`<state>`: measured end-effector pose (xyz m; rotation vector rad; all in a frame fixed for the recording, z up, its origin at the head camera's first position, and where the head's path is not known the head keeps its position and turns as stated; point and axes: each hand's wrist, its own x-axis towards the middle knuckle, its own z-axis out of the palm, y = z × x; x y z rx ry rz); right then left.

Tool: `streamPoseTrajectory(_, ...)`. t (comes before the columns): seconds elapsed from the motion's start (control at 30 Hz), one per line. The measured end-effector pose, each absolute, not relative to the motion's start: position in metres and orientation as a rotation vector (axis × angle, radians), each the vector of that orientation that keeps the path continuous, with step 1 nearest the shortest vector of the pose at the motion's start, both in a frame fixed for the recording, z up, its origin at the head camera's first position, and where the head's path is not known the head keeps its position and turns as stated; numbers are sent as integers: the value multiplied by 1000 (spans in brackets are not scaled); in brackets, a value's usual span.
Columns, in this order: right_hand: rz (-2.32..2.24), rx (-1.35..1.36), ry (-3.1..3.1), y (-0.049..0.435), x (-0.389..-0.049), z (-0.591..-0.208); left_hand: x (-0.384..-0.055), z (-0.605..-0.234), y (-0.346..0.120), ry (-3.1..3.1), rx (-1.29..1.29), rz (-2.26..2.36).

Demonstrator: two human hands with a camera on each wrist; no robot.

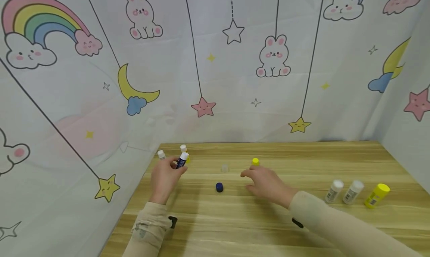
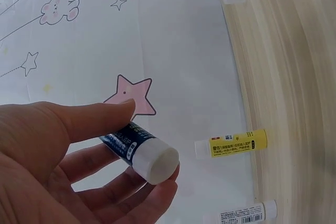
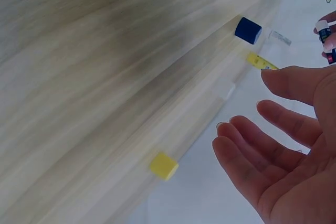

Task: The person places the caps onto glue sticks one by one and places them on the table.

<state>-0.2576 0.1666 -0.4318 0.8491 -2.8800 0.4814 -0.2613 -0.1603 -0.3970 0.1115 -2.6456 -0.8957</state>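
Observation:
My left hand (image 1: 165, 176) grips a dark blue glue stick (image 2: 126, 144) between thumb and fingers, its white end (image 2: 157, 163) pointing up and away from the palm. Behind that hand stand a yellow glue stick with a white top (image 2: 237, 144) and a white glue stick (image 1: 161, 154). My right hand (image 1: 268, 184) holds nothing; its fingers are spread and slightly bent over the table. Just beyond its fingers is a yellow cap (image 1: 255, 161). Between the hands lie a dark blue cap (image 1: 219, 187) and, farther back, a translucent whitish cap (image 1: 224, 168).
At the right side of the wooden table (image 1: 235, 227) stand two white glue sticks (image 1: 334, 191) (image 1: 353, 192) and a yellow glue stick (image 1: 377, 195). A printed cloth (image 1: 235, 81) with rabbits and stars hangs along the table's back edge and sides.

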Motion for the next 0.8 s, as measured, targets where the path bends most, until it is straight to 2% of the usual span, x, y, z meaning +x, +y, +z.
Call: streamPoseTrajectory(0.8, 635, 1038, -2789, 102, -276, -456, -255, -391, -152, -2633, 28, -888)
